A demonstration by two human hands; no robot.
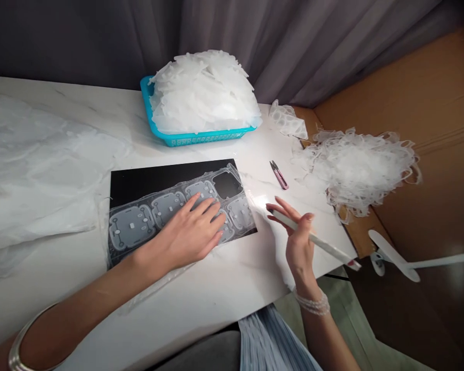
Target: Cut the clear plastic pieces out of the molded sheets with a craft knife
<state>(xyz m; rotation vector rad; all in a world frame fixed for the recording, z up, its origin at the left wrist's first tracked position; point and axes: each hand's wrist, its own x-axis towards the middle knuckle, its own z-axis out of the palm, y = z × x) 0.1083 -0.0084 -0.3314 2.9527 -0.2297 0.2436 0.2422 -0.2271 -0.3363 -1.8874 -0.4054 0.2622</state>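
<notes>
My left hand (196, 226) lies with its fingers spread on a translucent moulded sheet (132, 226). Rounded panels with small raised parts are set in the sheet, and near its upper right corner a rounded opening (228, 185) shows black beneath. The sheet rests on a black board (139, 181) and partly overhangs its edges. To the right of the board, my right hand (299, 242) is closed round a long white pen-like tool (327, 246) with a dark tip and a pinkish far end. This tool is held above the table, apart from the sheet.
A blue basket (206, 138) heaped with translucent white pieces (204, 95) stands behind the board. Small thread snips (279, 175) lie to the right. Beyond them is a pile of stringy clear scraps (365, 167) by a cardboard box (417, 113). Clear sheeting (42, 180) covers the left side.
</notes>
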